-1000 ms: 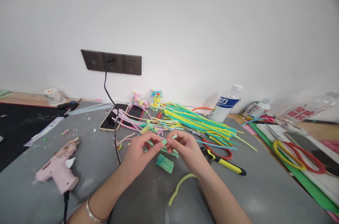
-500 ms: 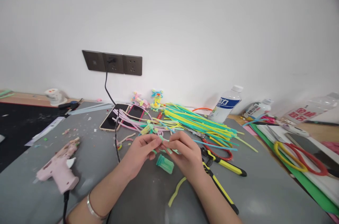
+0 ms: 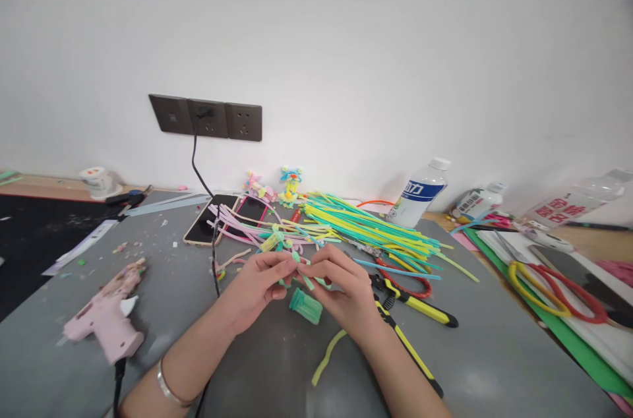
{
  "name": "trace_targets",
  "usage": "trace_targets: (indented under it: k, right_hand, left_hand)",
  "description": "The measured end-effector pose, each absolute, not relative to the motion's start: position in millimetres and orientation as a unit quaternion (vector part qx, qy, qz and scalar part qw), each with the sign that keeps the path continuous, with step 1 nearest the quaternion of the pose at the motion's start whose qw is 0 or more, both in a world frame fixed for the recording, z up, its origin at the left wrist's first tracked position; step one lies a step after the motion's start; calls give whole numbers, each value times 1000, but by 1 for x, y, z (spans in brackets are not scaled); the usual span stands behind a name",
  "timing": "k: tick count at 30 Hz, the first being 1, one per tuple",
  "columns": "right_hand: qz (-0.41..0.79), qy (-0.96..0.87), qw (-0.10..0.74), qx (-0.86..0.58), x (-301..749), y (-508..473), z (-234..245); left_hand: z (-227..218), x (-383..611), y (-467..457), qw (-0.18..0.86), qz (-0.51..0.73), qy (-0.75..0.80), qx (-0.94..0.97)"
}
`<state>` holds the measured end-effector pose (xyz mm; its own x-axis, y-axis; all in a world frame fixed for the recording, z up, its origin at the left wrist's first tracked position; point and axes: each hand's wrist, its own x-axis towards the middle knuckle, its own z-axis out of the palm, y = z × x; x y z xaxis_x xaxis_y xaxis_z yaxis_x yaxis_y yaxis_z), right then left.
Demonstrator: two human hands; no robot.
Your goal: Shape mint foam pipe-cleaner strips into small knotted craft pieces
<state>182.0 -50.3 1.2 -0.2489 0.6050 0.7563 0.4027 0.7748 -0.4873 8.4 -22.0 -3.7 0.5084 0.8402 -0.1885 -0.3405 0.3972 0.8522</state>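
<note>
Compared with a second ago, the pale green chenille stem (image 3: 307, 281) has swung round: its visible end pointed up and to the right, and now points down and slightly right, toward the person. Its long axis slants through the space between the hands, above the turquoise chenille bundle (image 3: 306, 308). The left hand (image 3: 254, 291) pinches it between thumb and forefinger; the right hand's (image 3: 345, 283) fingertips are closed on it alongside. Bending it well probably calls for a firm left pinch while the right fingers press close to that hold.
</note>
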Motion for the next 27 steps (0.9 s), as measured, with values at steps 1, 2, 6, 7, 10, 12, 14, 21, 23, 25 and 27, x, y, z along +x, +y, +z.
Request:
trace_targets:
  k: [1,2,6,7,10,12,14,21,23,25,27]
  right_hand:
    - [105,-783,522,-321,182,-50,1]
    - [114,-782,522,-322,183,-50,1]
    - [146,-775,513,-339,185,-50,-2]
    - [152,-773,511,-344,186,-50,-2]
    - [174,-765,508,-355,187,-49,-1]
    - [210,-758,498,-366,188,-49,2]
    - [272,-741,482,-380,189,-49,6]
    - [525,-668,394,-351,199,-53,15]
    - [564,-664,362,-330,201,-54,15]
    - [607,-647,345,-307,202,-54,15]
    - [646,-618,341,-291,203,-54,15]
  left_hand:
    - [-3,8,-22,769,383,318,401]
    - [-2,9,-22,765,382,319,408]
    - [-2,11,-22,743,394,330,430]
    - [-2,11,-22,738,392,331,438]
    - [-2,9,-22,719,383,334,475]
    - [-2,6,-22,701,367,336,510]
    - [-1,3,-21,683,346,332,551]
    - [5,-5,-19,661,246,274,653]
    - [5,-5,-20,672,214,257,660]
    - [5,-5,-22,683,190,247,660]
    - [5,-4,-23,694,179,244,654]
